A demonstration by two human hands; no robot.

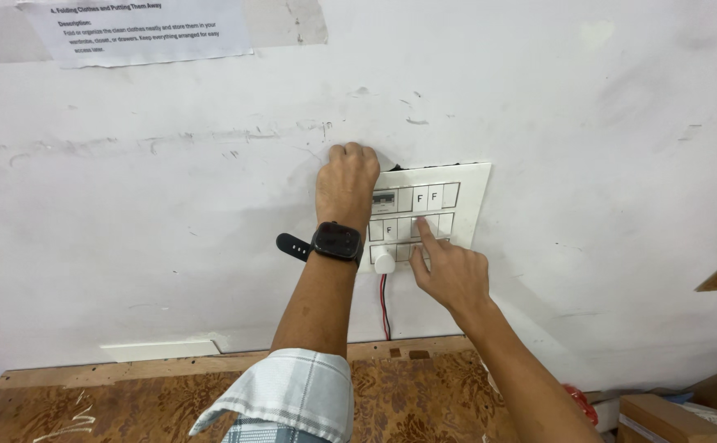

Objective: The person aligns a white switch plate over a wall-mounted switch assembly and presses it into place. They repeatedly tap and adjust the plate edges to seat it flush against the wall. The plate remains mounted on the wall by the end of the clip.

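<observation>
My left hand (347, 184) covers the upper left corner of the switch plate (467, 190), so I can't tell what my fingertips touch there. My right hand (452, 274) hides part of the lowest row of switches. The paper (141, 29) at the upper left is cut off by the top edge. The red and black wires (385, 308) drop out of sight behind the table (112, 402). At the lower right, the boxes (677, 417) run off the frame, and my right forearm hides most of a red thing (578, 402).
</observation>
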